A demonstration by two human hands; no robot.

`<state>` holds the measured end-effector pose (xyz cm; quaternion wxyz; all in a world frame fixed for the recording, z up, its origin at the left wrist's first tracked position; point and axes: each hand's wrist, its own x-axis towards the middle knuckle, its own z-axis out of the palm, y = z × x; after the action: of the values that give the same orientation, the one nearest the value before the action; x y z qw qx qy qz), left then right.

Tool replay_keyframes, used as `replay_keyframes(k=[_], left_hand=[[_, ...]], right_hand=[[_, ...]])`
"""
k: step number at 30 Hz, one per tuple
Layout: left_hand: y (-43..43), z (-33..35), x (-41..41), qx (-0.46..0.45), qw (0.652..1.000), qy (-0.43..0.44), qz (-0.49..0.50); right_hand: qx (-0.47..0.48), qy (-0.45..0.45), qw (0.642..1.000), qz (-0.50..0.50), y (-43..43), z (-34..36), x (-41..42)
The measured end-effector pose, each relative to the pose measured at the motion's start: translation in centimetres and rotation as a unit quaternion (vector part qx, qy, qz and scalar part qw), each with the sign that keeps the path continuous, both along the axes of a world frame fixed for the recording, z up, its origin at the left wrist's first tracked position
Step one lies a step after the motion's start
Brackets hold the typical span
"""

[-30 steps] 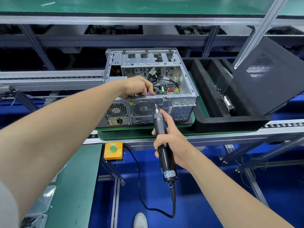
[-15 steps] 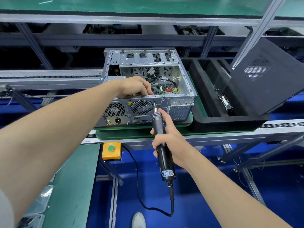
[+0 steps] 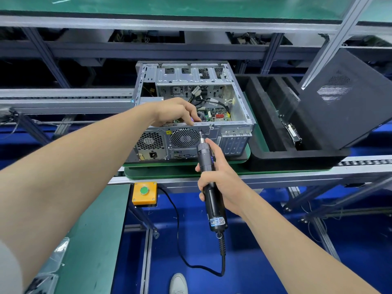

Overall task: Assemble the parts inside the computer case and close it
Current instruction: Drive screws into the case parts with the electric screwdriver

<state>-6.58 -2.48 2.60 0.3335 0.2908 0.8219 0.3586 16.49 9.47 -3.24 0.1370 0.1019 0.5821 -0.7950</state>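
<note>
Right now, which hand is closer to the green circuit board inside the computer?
Left. The left hand reaches over the rear edge of the computer case, just beside the circuit board. The right hand is outside, lower down, gripping the electric screwdriver.

Open case (image 3: 192, 115) on pallet (image 3: 184, 171); foam tray (image 3: 297, 160) right.

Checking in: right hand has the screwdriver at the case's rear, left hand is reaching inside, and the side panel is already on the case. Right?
Not quite. The side panel is off: it leans in the tray right of the open case, as the head view shows. The rest holds: right hand grips the screwdriver at the rear, left hand reaches inside.
</note>
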Motion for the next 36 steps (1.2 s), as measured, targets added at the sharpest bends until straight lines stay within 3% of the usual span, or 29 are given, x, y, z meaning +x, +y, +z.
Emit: replay_keyframes(k=[29, 36], left_hand=[[0.15, -0.63, -0.68, 0.011, 1.0, 0.008, -0.009], [-0.53, -0.64, 0.06, 0.01, 0.996, 0.07, -0.06]], right_hand=[[0.016, 0.01, 1.0, 0.007, 0.21, -0.39, -0.34], [0.007, 0.008, 1.0, 0.0, 0.12, -0.59, -0.42]])
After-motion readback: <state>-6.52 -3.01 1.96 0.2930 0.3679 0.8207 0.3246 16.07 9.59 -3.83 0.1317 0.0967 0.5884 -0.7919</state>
